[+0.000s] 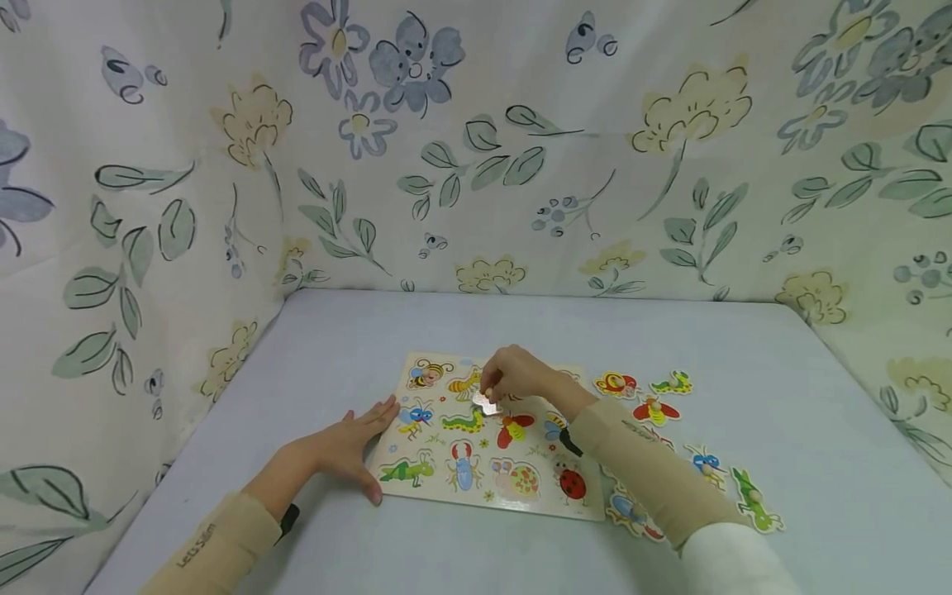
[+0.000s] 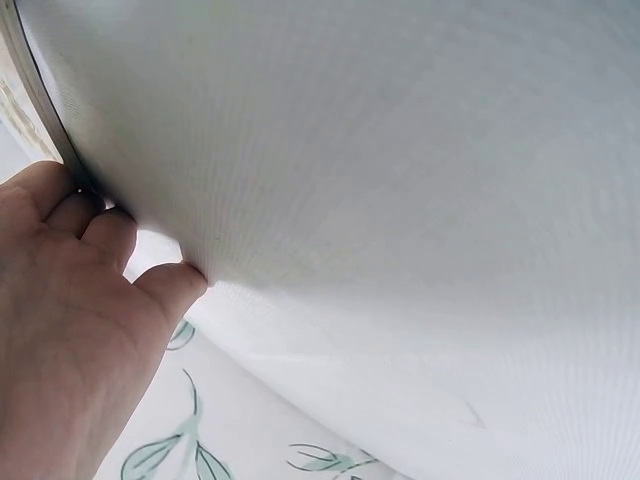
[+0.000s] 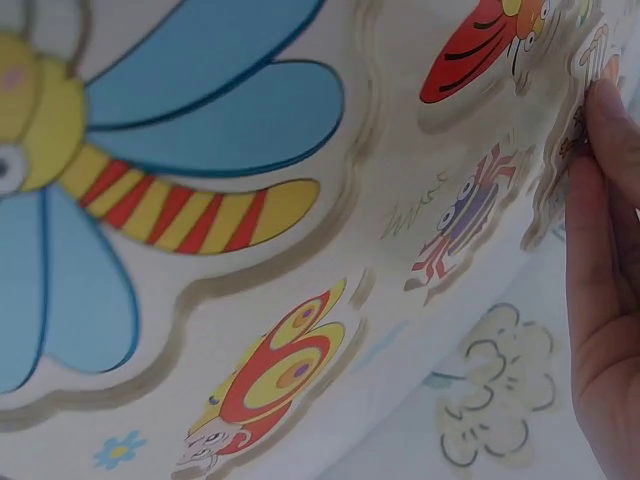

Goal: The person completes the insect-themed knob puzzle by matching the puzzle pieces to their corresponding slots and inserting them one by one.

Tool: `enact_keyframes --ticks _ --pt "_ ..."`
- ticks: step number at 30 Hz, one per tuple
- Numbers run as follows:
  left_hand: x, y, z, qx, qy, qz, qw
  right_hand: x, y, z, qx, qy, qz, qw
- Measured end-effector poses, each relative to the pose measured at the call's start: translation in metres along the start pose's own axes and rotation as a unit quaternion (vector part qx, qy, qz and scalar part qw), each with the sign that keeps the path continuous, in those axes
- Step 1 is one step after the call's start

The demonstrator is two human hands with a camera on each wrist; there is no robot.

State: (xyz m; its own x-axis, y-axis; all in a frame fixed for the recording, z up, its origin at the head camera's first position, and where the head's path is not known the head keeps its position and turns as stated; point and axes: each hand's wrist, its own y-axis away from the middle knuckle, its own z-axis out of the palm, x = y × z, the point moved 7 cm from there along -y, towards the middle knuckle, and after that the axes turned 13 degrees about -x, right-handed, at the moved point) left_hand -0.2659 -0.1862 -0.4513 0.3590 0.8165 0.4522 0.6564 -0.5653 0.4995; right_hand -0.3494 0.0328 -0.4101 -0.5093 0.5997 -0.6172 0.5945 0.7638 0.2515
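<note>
A wooden insect peg puzzle board (image 1: 446, 492) lies flat on the table, showing pictures of a bee, caterpillar, beetle, snail and ladybug. My right hand (image 1: 516, 376) pinches a small puzzle piece (image 1: 487, 403) over the board's upper middle. Glare hides the picture on that piece. In the right wrist view, the thumb and fingers of that hand (image 3: 610, 250) hold the piece at the right edge. At the board's left edge rests my left hand (image 1: 345, 446), thumb by the near corner and fingers stretched along the side. The left wrist view shows its fingers (image 2: 110, 235) touching the edge.
Several loose puzzle pieces lie right of the board, among them a green caterpillar (image 1: 672, 383), a red-winged bug (image 1: 656, 411), a blue mosquito (image 1: 706, 464) and a green grasshopper (image 1: 754, 500). My right forearm covers some of them. A floral curtain (image 1: 461, 223) hangs behind the white table (image 1: 335, 330).
</note>
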Motion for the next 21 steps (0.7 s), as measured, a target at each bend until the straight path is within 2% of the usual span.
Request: enact_keyframes --ticks 6,12,21 --pt "0.002 0.001 -0.001 0.001 0.001 0.000 1.0000 0.001 -0.010 -0.005 0.023 0.018 0.013 0.999" --pt "0.003 0.002 -0.002 0.002 0.003 0.003 1.0000 0.002 -0.019 -0.006 0.027 0.012 0.030 0.999" --pt "0.001 0.002 -0.001 -0.002 0.006 0.003 1.0000 -0.002 -0.030 -0.005 0.066 0.004 0.017 0.998"
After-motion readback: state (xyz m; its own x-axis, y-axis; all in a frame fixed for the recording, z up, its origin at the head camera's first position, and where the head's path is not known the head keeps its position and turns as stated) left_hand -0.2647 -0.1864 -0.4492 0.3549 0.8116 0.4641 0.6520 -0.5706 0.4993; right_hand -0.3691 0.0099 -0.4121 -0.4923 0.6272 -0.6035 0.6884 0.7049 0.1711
